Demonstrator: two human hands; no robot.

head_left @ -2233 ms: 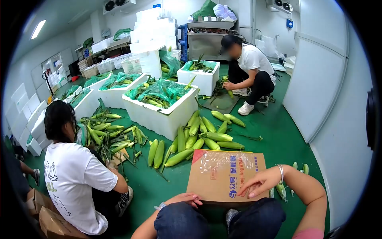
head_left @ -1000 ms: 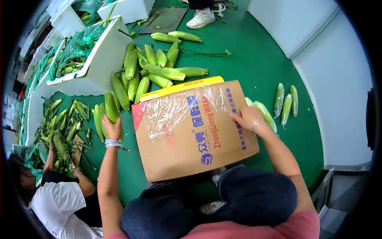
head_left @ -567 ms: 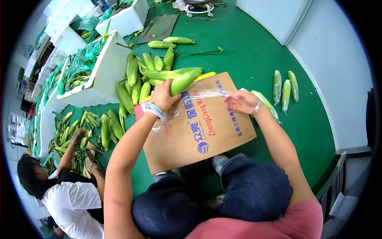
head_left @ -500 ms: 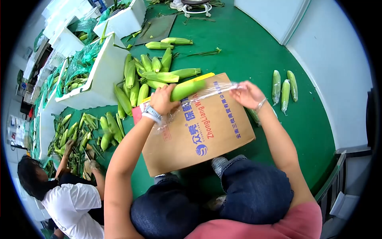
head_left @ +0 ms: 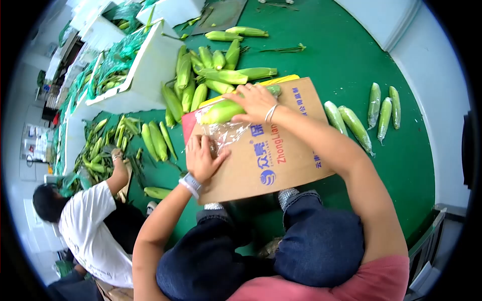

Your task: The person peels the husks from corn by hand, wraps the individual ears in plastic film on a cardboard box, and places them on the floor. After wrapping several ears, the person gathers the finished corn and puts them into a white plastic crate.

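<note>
A green ear of corn (head_left: 221, 111) in husk lies on the cardboard box (head_left: 296, 150), with clear plastic film (head_left: 226, 136) spread under and beside it. My right hand (head_left: 257, 103) is closed over the ear and presses on it from above. On the box's left side, my left hand (head_left: 203, 159) rests at the edge of the film, thumb and fingers apart. Just beyond the box's far edge lies a pile of unwrapped ears (head_left: 221, 76). To the right, several film-wrapped ears (head_left: 355, 128) lie on the floor.
White foam boxes (head_left: 145, 65) with green plastic and corn stand at the left. A co-worker in a white shirt (head_left: 93, 215) reaches into husks and corn (head_left: 100, 155) on the green floor (head_left: 331, 55). A white wall (head_left: 427, 100) bounds the right side.
My right hand has let go of the stretched film and moved left onto the ear. My left hand has left the ear and come down nearer me. The camera view has shifted.
</note>
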